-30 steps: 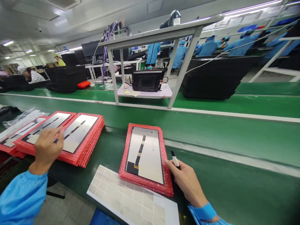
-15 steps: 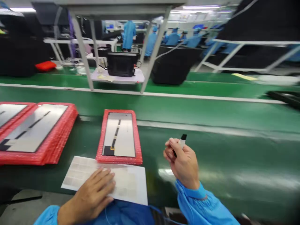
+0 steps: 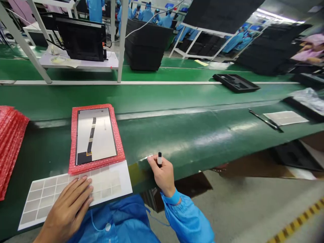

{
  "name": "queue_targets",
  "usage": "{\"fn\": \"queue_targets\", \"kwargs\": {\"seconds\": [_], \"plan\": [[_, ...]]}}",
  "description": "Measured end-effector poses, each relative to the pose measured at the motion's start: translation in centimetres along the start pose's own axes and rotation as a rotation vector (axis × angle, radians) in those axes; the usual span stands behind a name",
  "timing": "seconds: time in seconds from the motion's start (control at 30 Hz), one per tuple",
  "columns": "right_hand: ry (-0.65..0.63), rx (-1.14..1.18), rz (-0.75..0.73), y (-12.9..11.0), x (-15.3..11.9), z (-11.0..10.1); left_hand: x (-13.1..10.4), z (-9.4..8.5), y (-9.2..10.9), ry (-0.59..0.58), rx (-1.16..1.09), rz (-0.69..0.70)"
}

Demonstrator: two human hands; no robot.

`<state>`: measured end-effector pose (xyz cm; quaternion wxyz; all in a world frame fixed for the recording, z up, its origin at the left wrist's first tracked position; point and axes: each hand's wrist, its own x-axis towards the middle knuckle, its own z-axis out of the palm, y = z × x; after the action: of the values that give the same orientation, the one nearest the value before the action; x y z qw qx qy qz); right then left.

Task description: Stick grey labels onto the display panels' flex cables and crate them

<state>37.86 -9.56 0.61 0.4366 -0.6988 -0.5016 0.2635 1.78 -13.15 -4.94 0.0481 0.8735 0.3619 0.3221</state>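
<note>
My left hand (image 3: 72,206) lies flat, fingers stretched, on a white sheet of grey square stickers (image 3: 42,192). My right hand (image 3: 163,173) is closed around a short black-and-white tool (image 3: 159,159), whose dark tip points up; its exact kind I cannot make out. A thin, shiny edge shows by the right thumb, too small to name. Beyond the sticker sheet, a display panel (image 3: 105,135) with a dark flex cable (image 3: 91,135) rests on a red bubble-wrap pouch (image 3: 117,133). The pouch's near edge overlaps the sheet.
Stacked red bubble-wrap pouches (image 3: 11,141) stand at the left. Farther right are a black tray (image 3: 236,83), tweezers (image 3: 265,120) and a pale sheet (image 3: 286,117). A monitor (image 3: 82,40) sits on a shelf behind the green bench (image 3: 192,135). People in blue work in the background.
The view has swung to the right, bringing the tray, tweezers and pale sheet into sight. My left hand stays on the sticker sheet; my right hand still grips the tool, now lower, near the bench edge.
</note>
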Motion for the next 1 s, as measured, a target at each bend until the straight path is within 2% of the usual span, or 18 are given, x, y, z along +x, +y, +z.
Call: {"fn": "queue_targets", "kwargs": {"seconds": [0.17,0.27,0.33,0.43,0.5,0.63,1.0], "plan": [[-0.005,-0.087,-0.096,-0.4,-1.0,0.3,0.1,-0.1,0.5,0.009,0.016,-0.024],[0.032,-0.136,-0.226,-0.2,-1.2,0.0,0.3,-0.4,0.7,-0.012,0.038,-0.034],[0.011,-0.204,-0.423,0.0,-1.3,-0.2,0.4,-0.6,0.8,-0.036,0.042,-0.037],[-0.144,-0.375,-0.777,0.3,-1.4,-0.3,0.6,-0.7,0.8,-0.050,0.031,-0.054],[-0.217,-0.507,-0.906,0.5,-1.6,-0.2,0.6,-0.8,0.9,-0.047,0.018,-0.065],[-0.191,-0.644,-0.977,0.8,-1.9,0.4,0.7,-0.8,1.0,-0.039,0.010,-0.085],[-0.169,-0.623,-0.952,0.7,-1.9,1.6,0.5,-1.7,0.1,-0.067,0.026,-0.065]]}}
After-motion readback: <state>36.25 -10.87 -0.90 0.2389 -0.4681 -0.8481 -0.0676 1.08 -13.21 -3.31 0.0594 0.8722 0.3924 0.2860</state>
